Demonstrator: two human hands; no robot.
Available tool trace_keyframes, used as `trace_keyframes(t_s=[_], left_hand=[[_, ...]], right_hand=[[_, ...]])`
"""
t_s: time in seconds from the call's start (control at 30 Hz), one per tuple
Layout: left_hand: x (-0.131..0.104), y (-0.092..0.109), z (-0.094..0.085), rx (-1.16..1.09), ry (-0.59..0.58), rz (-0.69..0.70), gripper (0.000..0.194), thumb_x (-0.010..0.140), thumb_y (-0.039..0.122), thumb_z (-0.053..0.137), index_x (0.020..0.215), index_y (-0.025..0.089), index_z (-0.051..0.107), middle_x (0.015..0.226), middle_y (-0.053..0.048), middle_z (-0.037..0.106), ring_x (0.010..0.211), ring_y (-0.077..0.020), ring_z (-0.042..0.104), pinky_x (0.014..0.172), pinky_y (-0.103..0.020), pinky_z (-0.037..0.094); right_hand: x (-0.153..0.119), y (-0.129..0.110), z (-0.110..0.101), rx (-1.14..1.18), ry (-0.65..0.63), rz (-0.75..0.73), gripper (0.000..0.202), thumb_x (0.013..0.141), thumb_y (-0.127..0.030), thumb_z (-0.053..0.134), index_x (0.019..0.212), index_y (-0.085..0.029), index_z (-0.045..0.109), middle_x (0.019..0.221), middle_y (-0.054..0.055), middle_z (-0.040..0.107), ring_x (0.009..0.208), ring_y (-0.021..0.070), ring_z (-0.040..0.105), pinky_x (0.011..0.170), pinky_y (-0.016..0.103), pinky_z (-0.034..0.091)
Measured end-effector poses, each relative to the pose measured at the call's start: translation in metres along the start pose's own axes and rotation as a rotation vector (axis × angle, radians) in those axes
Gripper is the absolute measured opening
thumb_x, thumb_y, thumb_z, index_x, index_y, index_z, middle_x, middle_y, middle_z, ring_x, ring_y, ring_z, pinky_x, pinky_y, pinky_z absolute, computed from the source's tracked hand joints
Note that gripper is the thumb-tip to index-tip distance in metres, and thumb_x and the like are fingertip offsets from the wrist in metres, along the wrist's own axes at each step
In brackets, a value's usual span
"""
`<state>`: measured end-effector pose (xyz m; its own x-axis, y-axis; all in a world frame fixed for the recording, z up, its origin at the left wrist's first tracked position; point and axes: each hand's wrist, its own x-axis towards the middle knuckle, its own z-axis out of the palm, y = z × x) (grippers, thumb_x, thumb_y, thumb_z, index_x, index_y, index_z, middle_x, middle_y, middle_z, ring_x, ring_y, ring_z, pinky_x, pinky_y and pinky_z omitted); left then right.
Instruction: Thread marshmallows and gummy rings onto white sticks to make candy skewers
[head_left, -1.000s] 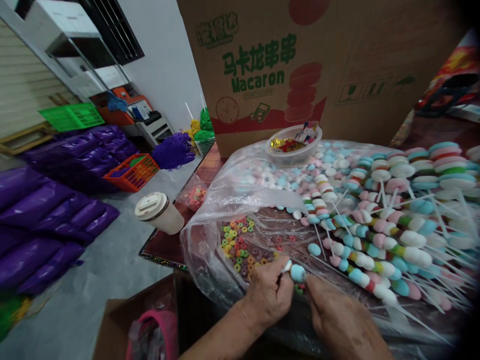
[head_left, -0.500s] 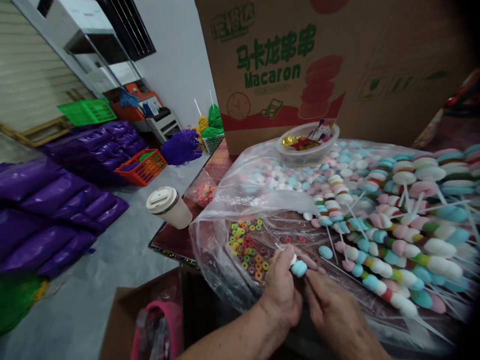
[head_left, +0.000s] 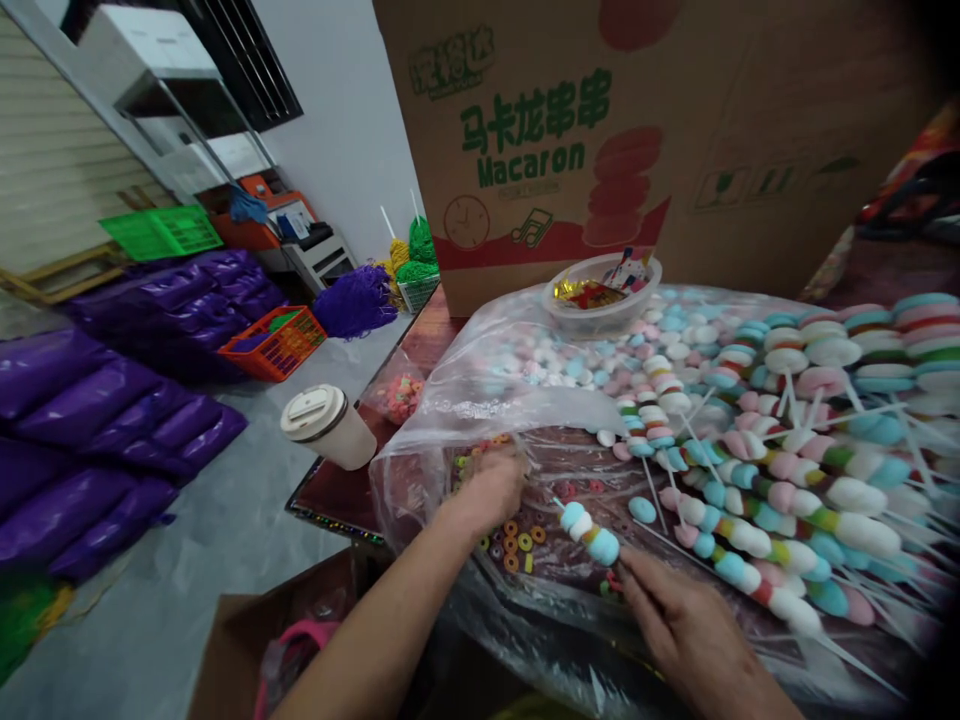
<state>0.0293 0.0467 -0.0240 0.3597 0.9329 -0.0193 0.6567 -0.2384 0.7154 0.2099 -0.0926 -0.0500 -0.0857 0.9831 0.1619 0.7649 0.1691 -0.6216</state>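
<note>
My right hand (head_left: 679, 620) is closed on the lower end of a candy skewer (head_left: 589, 532), threaded with blue and white marshmallow pieces and a coloured ring. Its bare stick tip points up and left. Over the loose cereal rings (head_left: 517, 545) on the clear plastic sheet reaches my left hand (head_left: 495, 485), its fingers blurred and partly hidden. A single blue marshmallow (head_left: 641, 510) lies to the right of the skewer's tip. Farther right, many finished-looking skewers (head_left: 750, 530) of pink, white and blue pieces are piled with sticks pointing various ways.
Loose marshmallow pieces (head_left: 555, 365) lie behind, under plastic. A clear bowl (head_left: 600, 318) with wrappers stands before a large cardboard box (head_left: 525, 220). On the table's left edge are a lidded cup (head_left: 334, 430) and a bag of red rings (head_left: 403, 395). Purple bundles (head_left: 97, 420) lie on the floor.
My left hand has left the skewer and moved left onto the cereal rings. My right hand keeps the skewer, now showing more of its threaded pieces. The view has shifted slightly.
</note>
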Motion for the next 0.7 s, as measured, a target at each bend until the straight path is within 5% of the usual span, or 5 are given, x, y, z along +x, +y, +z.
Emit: trace_keyframes(t_s=[0.1,0.3,0.7], left_hand=[[-0.02,-0.002,0.005,-0.2,0.011,0.015,0.009,0.066,0.018,0.059,0.072,0.019,0.065,0.077,-0.004,0.063,0.076,-0.0177,0.056,0.072,-0.027,0.04],[-0.043,0.005,0.014,-1.033,-0.036,-0.333,0.023,0.062,0.027,0.068,0.08,0.013,0.062,0.062,0.0,0.058,0.048,-0.0077,0.049,0.049,-0.021,0.04],[-0.048,0.013,0.015,-1.336,-0.035,-0.417,0.023,0.057,0.021,0.074,0.074,0.013,0.061,0.058,0.001,0.059,0.046,-0.0078,0.051,0.046,-0.021,0.042]], right_hand=[[0.001,-0.001,0.0,-0.045,-0.048,0.049,0.028,0.085,-0.027,0.031,0.079,-0.021,0.058,0.072,0.003,0.066,0.064,0.014,0.061,0.057,0.023,0.042],[0.011,-0.015,0.0,-0.221,-0.118,0.094,0.025,0.083,-0.022,0.032,0.076,-0.022,0.056,0.066,0.002,0.063,0.065,0.0172,0.06,0.058,0.027,0.038],[0.009,-0.02,-0.001,-0.22,0.008,0.018,0.025,0.082,-0.021,0.032,0.074,-0.022,0.056,0.068,0.003,0.064,0.061,0.0155,0.059,0.057,0.025,0.038]])
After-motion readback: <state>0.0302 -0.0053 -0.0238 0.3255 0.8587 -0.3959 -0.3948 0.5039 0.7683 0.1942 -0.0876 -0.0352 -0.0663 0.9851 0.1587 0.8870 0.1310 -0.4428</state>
